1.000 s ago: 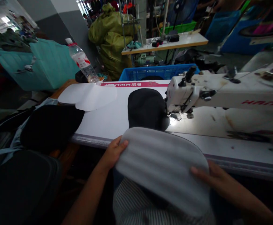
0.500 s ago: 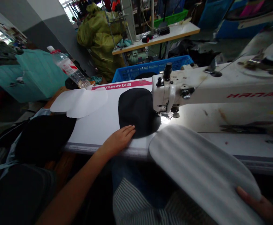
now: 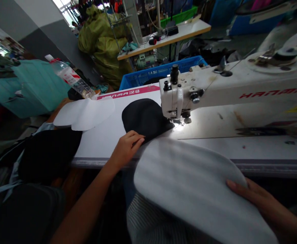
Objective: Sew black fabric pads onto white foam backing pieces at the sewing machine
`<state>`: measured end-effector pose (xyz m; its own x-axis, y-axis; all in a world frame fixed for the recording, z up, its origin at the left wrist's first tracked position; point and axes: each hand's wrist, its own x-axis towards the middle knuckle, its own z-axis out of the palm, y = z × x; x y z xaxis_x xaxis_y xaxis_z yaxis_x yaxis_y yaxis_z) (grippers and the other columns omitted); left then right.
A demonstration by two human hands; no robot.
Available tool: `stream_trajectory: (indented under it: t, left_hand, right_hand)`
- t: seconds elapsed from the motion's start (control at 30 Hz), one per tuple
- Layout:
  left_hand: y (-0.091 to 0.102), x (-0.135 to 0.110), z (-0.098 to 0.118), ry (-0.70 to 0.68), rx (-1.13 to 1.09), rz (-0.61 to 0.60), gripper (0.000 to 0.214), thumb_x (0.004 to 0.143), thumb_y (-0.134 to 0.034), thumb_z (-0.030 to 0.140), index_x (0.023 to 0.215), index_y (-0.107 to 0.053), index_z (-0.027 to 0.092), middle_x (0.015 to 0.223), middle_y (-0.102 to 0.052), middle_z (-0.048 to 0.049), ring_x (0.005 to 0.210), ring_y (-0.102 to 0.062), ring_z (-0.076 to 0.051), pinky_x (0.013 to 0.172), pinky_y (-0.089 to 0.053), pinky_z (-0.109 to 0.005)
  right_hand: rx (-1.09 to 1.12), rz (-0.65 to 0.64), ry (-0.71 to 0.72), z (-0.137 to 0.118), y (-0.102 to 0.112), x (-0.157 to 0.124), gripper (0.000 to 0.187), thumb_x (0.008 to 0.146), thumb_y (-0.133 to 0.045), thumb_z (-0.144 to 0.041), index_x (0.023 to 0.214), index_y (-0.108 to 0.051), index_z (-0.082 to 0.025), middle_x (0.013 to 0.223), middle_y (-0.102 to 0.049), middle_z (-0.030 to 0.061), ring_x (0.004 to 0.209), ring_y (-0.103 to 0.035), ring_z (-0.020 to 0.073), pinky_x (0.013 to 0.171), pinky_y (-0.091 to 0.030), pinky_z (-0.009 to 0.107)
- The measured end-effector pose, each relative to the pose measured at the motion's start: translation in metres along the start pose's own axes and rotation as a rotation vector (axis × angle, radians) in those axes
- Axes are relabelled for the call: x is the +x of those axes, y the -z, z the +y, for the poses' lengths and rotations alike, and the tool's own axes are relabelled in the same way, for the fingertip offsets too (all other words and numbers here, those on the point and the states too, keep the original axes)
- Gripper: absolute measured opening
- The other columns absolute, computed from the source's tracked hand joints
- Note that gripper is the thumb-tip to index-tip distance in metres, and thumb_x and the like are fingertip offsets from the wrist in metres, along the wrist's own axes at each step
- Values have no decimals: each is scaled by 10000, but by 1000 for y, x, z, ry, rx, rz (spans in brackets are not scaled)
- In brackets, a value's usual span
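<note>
A black rounded fabric piece (image 3: 144,117) lies on the white sewing table (image 3: 104,145), its right end at the lit presser foot (image 3: 177,121) of the sewing machine (image 3: 214,88). My left hand (image 3: 128,149) pinches the near edge of this piece between thumb and fingers. In my right hand (image 3: 256,198) is a large light-grey oval panel (image 3: 189,183), thumb on top and the other fingers mostly hidden beneath. The panel slants over my lap and the table's front edge, its far end close to the black piece.
White rounded sheets (image 3: 87,113) lie at the table's left, by a tilted plastic bottle (image 3: 70,78). Black pieces (image 3: 50,154) are piled further left. Behind the table stands a blue crate (image 3: 138,78). Dark scissors (image 3: 255,131) rest under the machine arm.
My left hand has gone from lying flat on the black piece to pinching its near edge. My right hand has brought the grey panel leftward, nearer the black piece. The view has shifted slightly.
</note>
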<state>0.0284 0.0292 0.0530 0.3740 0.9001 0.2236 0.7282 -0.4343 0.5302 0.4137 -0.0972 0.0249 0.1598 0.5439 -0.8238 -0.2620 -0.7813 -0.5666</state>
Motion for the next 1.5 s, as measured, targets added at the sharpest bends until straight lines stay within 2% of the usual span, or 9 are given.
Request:
stream_trajectory:
  t: [0.1,0.2,0.33,0.5,0.73,1.03,1.27,1.37,1.5]
  left_hand:
    - [-2,-11,12,-53,53,-19,191,1035,-585,267,1096,-751,193,964,-689,-42,853,-681,-160,787,-554,-300]
    - [-3,-16,15,-100,109,-26,190,1043,-568,255,1102,-731,177,957,-678,-44,855,-677,-166,769,-546,-300]
    - [-4,-16,15,-140,141,6,205,1053,-546,253,1103,-719,156,934,-667,-51,851,-672,-175,762,-551,-309]
    - [-6,-15,18,-148,106,-37,196,1047,-556,243,1126,-717,164,947,-665,-48,856,-671,-171,764,-557,-307]
    - [-4,-17,22,-150,118,-108,201,1050,-554,257,1123,-724,177,953,-676,-51,850,-672,-176,743,-558,-307]
    - [-19,-22,34,-241,202,-110,178,1042,-558,223,1073,-715,146,925,-680,-62,840,-661,-192,753,-571,-321]
    - [-21,-31,25,-204,251,-59,172,1046,-549,220,1094,-703,158,934,-682,-67,848,-650,-205,745,-557,-332]
    - [-29,-32,34,-211,191,-56,181,1051,-546,231,1108,-701,159,951,-694,-69,860,-654,-202,752,-553,-327]
    - [-36,-36,47,-237,107,-68,198,1059,-536,247,1104,-709,161,932,-699,-63,847,-653,-188,758,-548,-318]
  right_hand:
    - [40,-120,-69,-9,-11,3,542,538,-955,-504,977,-741,-269,826,-756,103,656,-717,283,585,-614,373]
    - [40,-80,-42,-8,-5,9,536,560,-960,-492,989,-732,-264,815,-749,79,644,-699,249,540,-586,313]
    - [-8,-39,-64,3,5,7,588,573,-941,-552,1035,-712,-267,778,-738,71,614,-681,258,498,-569,323]
    - [-30,-108,-46,11,-2,-5,612,596,-935,-536,1079,-704,-239,843,-756,72,707,-712,276,581,-604,335]
    - [-12,18,52,11,1,-3,601,567,-942,-513,1027,-692,-218,756,-734,37,617,-667,229,521,-575,293]
    - [76,-1,128,29,-46,2,706,666,-881,-553,1232,-694,-174,940,-791,100,788,-739,286,707,-631,378]
    - [66,68,84,33,-30,10,810,642,-895,-570,1320,-656,-198,947,-801,92,785,-751,309,687,-647,395]
    - [90,20,98,40,-45,6,807,692,-861,-617,1345,-633,-201,1065,-795,108,890,-761,317,806,-647,430]
    - [106,-137,207,41,-94,0,669,785,-807,-602,1297,-656,-198,1175,-772,116,1122,-722,323,1011,-577,451]
